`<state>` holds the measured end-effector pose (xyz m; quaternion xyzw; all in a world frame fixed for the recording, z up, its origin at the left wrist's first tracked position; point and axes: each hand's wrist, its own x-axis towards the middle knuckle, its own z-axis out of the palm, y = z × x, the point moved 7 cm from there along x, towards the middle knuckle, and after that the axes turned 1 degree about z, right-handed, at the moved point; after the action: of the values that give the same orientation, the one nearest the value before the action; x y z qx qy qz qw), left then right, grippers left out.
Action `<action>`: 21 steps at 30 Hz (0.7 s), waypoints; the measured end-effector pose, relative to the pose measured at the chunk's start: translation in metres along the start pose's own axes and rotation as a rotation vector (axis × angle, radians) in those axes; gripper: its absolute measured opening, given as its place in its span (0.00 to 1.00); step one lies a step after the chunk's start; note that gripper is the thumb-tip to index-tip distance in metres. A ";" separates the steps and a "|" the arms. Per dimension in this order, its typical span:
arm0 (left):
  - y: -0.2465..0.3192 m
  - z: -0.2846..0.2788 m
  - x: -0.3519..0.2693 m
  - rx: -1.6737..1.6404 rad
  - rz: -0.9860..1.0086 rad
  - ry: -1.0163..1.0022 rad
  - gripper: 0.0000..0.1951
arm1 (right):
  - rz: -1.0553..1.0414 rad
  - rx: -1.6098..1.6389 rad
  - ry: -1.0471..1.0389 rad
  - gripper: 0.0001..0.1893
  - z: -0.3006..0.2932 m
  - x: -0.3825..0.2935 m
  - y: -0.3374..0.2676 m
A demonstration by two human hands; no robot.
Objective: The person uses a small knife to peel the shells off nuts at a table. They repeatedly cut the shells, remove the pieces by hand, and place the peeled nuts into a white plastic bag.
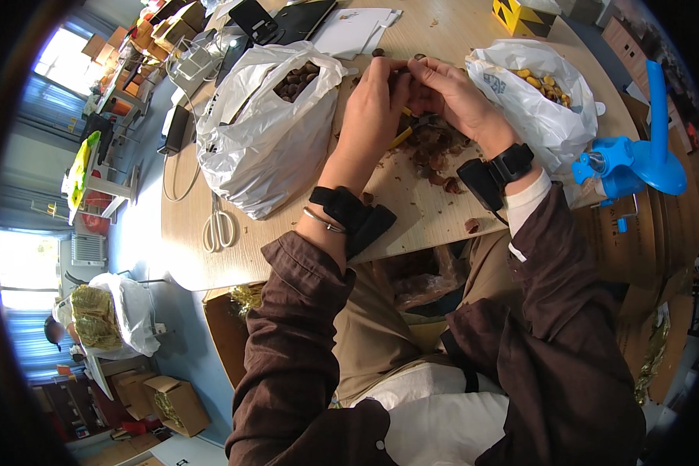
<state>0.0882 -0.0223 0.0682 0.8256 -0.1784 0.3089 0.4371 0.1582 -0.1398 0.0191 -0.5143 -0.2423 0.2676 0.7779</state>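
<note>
My left hand (376,102) and my right hand (451,99) meet above the wooden table (303,244), fingers curled in around something small and dark that they mostly hide. Beneath and between them lies a pile of broken brown nut shells (434,143), with a yellow-handled tool (402,137) partly under my left hand. A white plastic bag of dark brown nuts (294,81) stands left of my left hand. To the right of my right hand, another white plastic bag holds yellow peeled nuts (539,84). Two dark nuts lie just beyond my fingertips.
Scissors with pale handles (219,230) lie near the left table edge. A blue clamp-like device (623,166) stands at the right edge. Papers (352,29), a black phone stand (253,22), cables and a yellow-black box (521,17) are farther back. A person works at the far left.
</note>
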 end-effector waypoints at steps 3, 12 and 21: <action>0.002 0.001 -0.001 0.054 0.058 0.019 0.07 | -0.008 0.042 -0.004 0.13 0.001 0.001 0.003; -0.006 -0.003 0.002 0.060 -0.031 -0.019 0.07 | 0.054 0.055 0.074 0.12 0.009 -0.002 0.007; 0.002 0.004 -0.001 -0.035 -0.083 -0.092 0.09 | 0.029 -0.034 0.134 0.15 0.001 -0.005 0.000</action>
<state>0.0879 -0.0263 0.0668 0.8380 -0.1693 0.2490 0.4552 0.1537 -0.1421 0.0187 -0.5476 -0.1869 0.2397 0.7796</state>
